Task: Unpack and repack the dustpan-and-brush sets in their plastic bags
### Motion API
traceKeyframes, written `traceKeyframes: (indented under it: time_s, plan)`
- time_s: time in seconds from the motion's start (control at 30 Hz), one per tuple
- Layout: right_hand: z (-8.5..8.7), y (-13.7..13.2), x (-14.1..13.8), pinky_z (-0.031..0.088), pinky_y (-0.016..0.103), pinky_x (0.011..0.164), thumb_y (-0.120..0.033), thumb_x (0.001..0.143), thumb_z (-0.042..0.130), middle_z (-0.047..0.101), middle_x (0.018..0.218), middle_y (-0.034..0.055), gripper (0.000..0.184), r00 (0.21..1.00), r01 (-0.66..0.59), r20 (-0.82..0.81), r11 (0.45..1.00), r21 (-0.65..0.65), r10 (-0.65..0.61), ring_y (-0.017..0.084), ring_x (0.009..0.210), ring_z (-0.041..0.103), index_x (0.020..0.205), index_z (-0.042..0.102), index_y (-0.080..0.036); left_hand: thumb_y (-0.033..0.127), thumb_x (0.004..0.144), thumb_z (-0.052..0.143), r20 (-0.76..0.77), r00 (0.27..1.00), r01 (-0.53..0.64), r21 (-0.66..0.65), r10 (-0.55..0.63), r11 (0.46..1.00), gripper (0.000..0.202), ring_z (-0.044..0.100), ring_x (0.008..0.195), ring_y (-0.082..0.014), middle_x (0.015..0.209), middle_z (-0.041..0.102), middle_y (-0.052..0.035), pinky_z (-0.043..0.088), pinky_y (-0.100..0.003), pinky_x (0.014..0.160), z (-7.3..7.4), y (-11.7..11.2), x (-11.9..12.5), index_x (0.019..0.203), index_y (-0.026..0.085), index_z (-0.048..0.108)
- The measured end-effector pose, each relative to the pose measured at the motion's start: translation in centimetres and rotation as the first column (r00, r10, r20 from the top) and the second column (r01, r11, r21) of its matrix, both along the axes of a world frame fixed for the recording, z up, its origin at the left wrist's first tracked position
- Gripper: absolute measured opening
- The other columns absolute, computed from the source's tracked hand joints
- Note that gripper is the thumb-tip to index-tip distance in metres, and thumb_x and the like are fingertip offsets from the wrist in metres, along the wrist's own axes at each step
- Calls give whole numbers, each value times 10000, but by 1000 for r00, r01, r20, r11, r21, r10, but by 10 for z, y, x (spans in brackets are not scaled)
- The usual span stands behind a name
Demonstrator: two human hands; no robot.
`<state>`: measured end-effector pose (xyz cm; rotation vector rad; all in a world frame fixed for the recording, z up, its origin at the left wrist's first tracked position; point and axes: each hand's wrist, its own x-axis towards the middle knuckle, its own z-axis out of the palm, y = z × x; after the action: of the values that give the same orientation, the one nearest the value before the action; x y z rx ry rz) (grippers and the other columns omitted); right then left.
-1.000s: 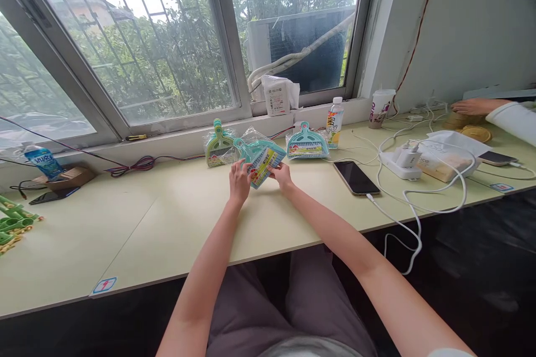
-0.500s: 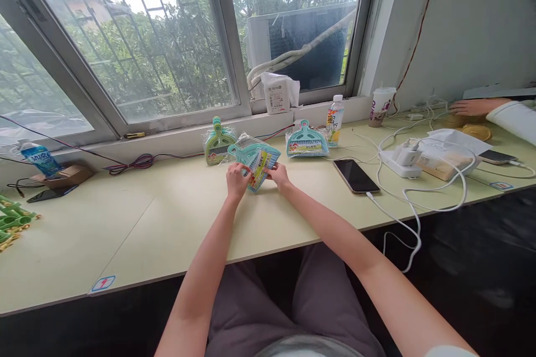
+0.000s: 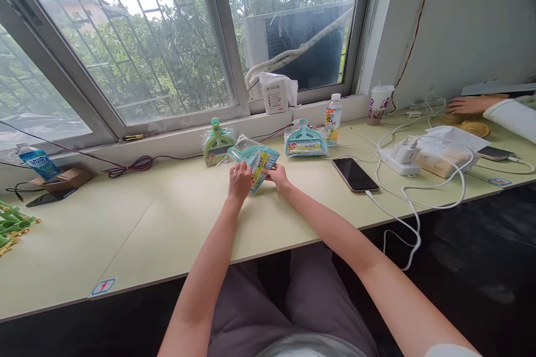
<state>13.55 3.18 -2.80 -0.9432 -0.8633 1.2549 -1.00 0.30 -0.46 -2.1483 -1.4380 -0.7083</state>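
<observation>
A turquoise dustpan-and-brush set [image 3: 265,163] in clear plastic wrap is held tilted above the table, its handle toward the upper left and its printed label facing me. My left hand [image 3: 240,181] is closed at its left side, fingers curled over the wrap and partly hiding it. My right hand [image 3: 277,176] grips the right edge. Behind stand two more wrapped sets against the sill: a green dustpan set [image 3: 218,142] to the left and a second turquoise dustpan set [image 3: 306,142] to the right.
A drink bottle [image 3: 334,120], a cup [image 3: 380,105] and a phone [image 3: 355,174] with a white cable are on the right. A charger block [image 3: 401,159] and tissue pack [image 3: 439,157] lie beyond. Another person's hand [image 3: 467,106] rests far right. Green pieces [image 3: 14,223] lie left.
My left hand has turned and slid slightly right along the set, its fingers now curled with the knuckles up. The right hand keeps its grip.
</observation>
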Motion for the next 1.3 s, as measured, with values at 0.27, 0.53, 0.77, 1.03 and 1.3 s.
traceKeyframes:
  time_s: [0.27, 0.53, 0.77, 1.03, 1.3]
  plan:
    - [7, -8, -3, 625, 359, 702, -37, 671, 737, 695, 751, 16, 188, 995, -95, 30, 995, 17, 94, 144, 655, 671, 792, 632, -136, 73, 825, 433, -30, 1000, -5, -19, 4, 1000, 316, 507, 1066, -321, 1082, 569, -177, 435, -437, 874, 2, -4, 1, 1042, 163, 645]
    - [6, -10, -3, 619, 349, 687, -95, 636, 780, 694, 737, 17, 245, 985, -162, 81, 983, 84, 155, 152, 668, 673, 830, 638, -143, 123, 850, 441, -40, 996, 77, 77, -74, 994, 550, 250, 1426, -286, 1540, 319, -92, 77, -539, 1183, 4, -11, 4, 1385, 245, 483]
    - [8, -10, -3, 619, 343, 667, -91, 657, 760, 697, 715, 18, 209, 983, -167, 97, 982, 89, 158, 147, 638, 666, 816, 634, -141, 216, 905, 423, -12, 999, 42, 65, -42, 997, 553, 102, 1475, -281, 1598, 158, -67, -39, -572, 1168, 2, -9, 4, 1456, 258, 398]
    - [12, -9, 1, 623, 327, 697, -131, 649, 787, 697, 745, 14, 234, 998, -63, -5, 994, 90, 64, 139, 665, 667, 822, 630, -146, 163, 904, 399, 182, 957, 229, -3, -224, 973, 556, 115, 1473, -270, 1583, 225, -68, 63, -541, 1182, -6, -3, 6, 1450, 266, 411]
    - [14, -6, 9, 602, 343, 782, -191, 677, 775, 708, 860, 36, 220, 996, 29, -84, 996, 82, -22, 152, 762, 679, 839, 629, -158, 55, 873, 338, 314, 840, 497, -121, -442, 859, 567, 68, 1477, -250, 1589, 207, -89, 122, -556, 1163, -7, 1, 9, 1387, 249, 477]
